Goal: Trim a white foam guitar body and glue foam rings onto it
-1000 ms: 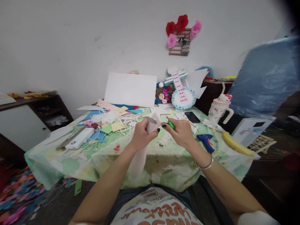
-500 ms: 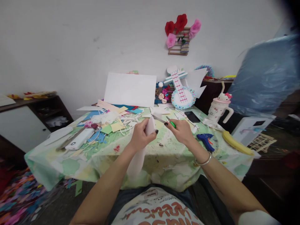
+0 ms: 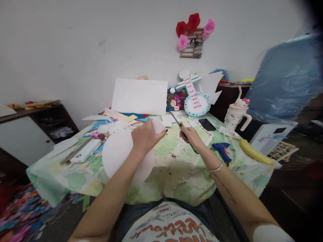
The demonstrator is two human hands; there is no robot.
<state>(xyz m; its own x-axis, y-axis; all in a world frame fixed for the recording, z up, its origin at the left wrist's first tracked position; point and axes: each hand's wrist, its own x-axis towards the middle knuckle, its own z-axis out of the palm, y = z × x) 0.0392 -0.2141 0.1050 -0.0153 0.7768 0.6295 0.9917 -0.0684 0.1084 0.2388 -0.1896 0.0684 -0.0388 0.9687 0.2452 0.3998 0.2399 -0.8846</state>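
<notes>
My left hand (image 3: pixel 145 136) grips a white card cut-out (image 3: pixel 117 153) by its narrow upper end. The broad round part hangs below and behind my wrist, face toward me, over the front of the table. In my right hand (image 3: pixel 193 137) is a pair of scissors (image 3: pixel 175 117) with green handles, the blades pointing up and to the left. The blades are close together and stand apart from the card. My fingers partly hide the handles.
A patterned cloth covers the table (image 3: pixel 161 188). Paper scraps (image 3: pixel 111 126) and a white device (image 3: pixel 85 150) lie left. On the right are a phone (image 3: pixel 207 124), blue glue gun (image 3: pixel 222 150), banana (image 3: pixel 254 153) and cup (image 3: pixel 233 117). A decorated banjo model (image 3: pixel 196 103) leans behind.
The card has turned from edge-on to showing its round face and moved left. The scissors have come away to the right from its upper end, and their blades have closed.
</notes>
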